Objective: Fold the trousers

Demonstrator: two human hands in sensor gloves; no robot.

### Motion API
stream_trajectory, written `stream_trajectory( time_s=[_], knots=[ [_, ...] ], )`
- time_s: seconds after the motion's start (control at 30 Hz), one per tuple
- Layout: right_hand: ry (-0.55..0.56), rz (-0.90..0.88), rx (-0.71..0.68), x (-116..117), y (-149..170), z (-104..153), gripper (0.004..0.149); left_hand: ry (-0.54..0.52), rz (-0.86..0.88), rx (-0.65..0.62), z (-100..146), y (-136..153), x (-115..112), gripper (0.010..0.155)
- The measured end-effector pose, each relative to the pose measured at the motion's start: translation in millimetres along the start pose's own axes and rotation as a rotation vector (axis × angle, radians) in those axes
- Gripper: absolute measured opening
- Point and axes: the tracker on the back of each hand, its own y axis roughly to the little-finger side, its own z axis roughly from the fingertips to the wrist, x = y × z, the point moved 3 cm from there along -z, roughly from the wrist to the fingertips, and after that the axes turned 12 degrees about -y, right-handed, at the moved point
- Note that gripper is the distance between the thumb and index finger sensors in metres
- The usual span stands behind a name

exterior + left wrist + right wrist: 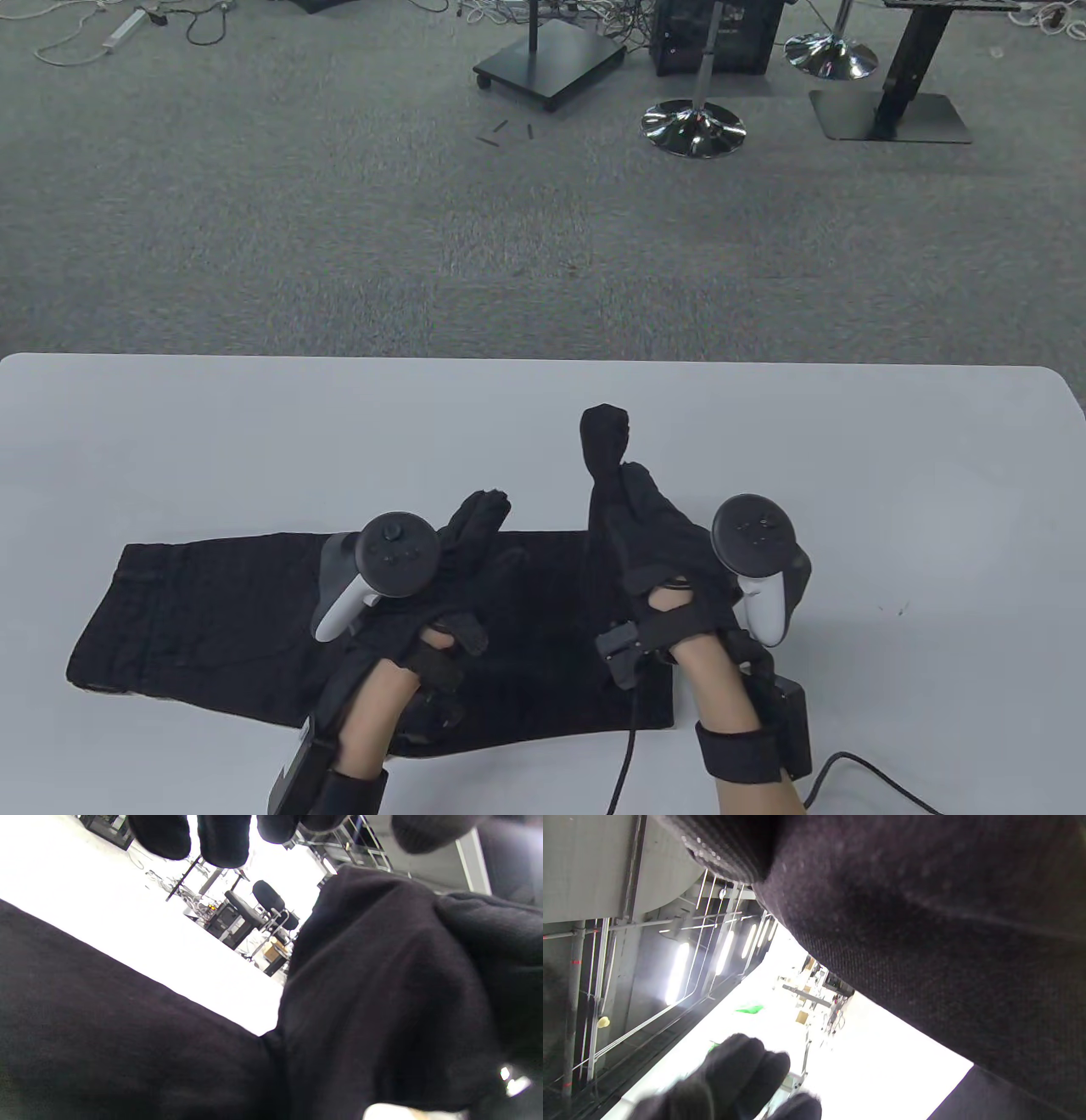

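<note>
Low on the white table [848,475], toward the bottom centre of the frame, the black trousers [212,611] lie flat in a folded slab. My left hand [441,577] rests on their middle, fingers loosely extended. My right hand [653,526] grips the right end of the cloth, lifted off the table; its thumb [604,437] sticks up.
</note>
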Motion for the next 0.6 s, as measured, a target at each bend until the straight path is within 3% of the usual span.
stream_trajectory(
  time_s=[0.27,0.6],
  knots=[
    [-0.078,-0.026,0.002,40,18,-17,0.055,0.003,0.170,0.038,-5,32,-13,0.080],
    [-0.148,0.014,0.007,63,29,-26,0.054,0.106,0.445,0.074,-7,47,-38,0.082]
  ],
)
